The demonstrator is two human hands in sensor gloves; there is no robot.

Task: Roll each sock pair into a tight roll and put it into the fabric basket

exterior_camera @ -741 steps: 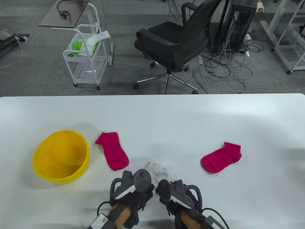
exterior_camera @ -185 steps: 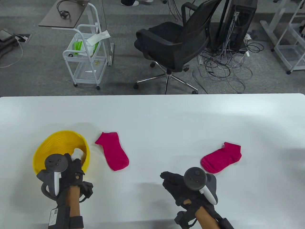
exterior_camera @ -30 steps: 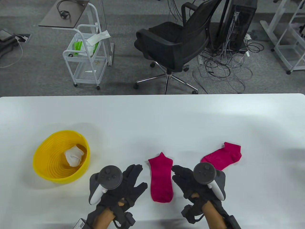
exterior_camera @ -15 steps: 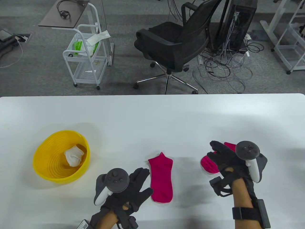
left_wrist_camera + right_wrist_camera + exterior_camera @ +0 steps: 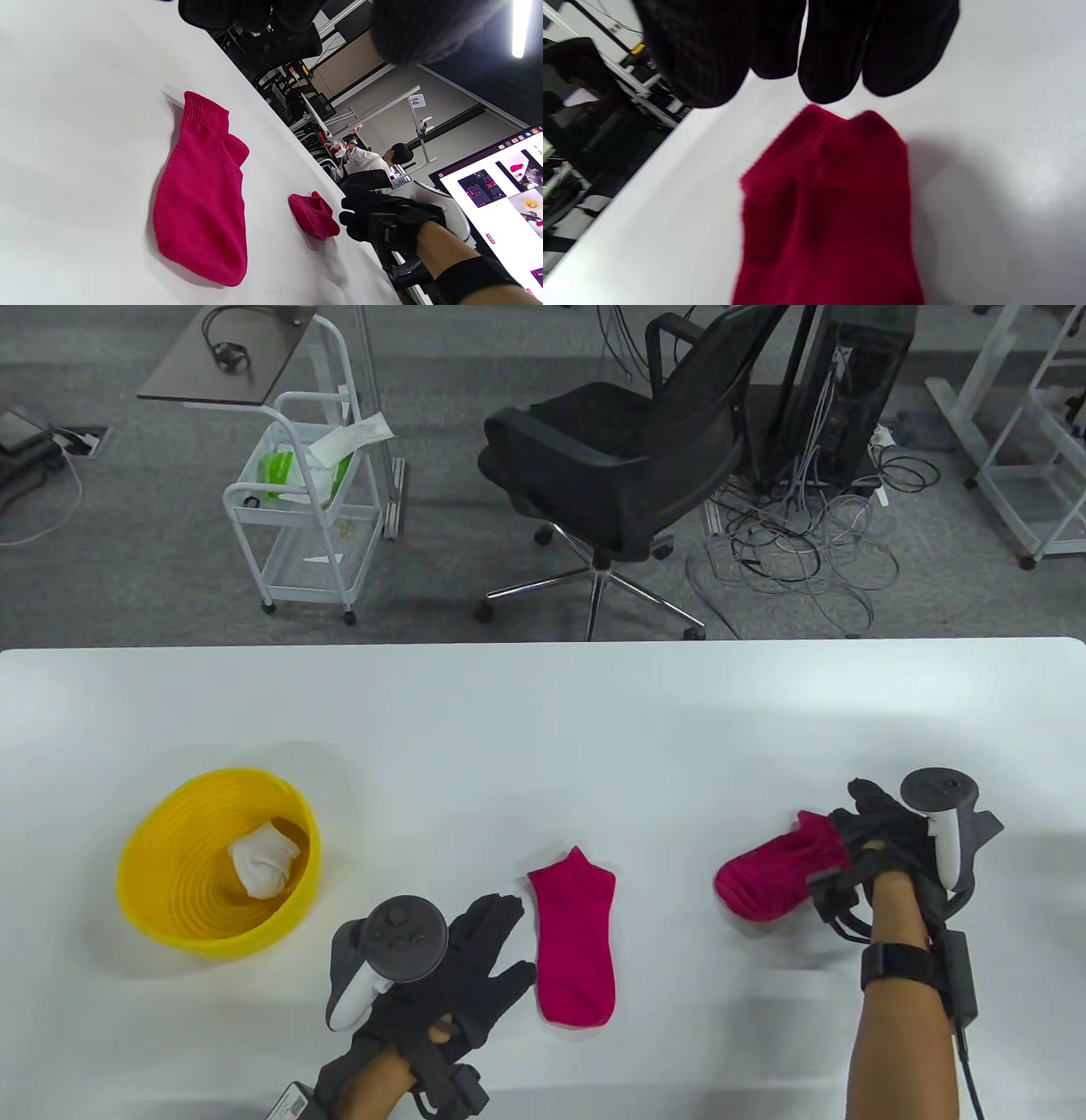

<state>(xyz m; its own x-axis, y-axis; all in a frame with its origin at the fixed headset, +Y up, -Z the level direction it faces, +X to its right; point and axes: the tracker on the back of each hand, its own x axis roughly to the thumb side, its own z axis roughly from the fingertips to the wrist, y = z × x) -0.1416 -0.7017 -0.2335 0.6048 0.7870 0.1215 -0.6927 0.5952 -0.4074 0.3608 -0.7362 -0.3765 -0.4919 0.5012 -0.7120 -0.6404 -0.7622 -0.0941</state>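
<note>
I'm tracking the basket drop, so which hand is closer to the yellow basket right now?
Left. The left hand lies open on the table just right of the yellow basket; the right hand is far across, at the pink sock's cuff.

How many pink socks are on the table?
2. One pink sock lies flat near the table's front middle, beside the left hand. The other pink sock is to the right, its cuff end at the right hand. None seem hidden.
</note>
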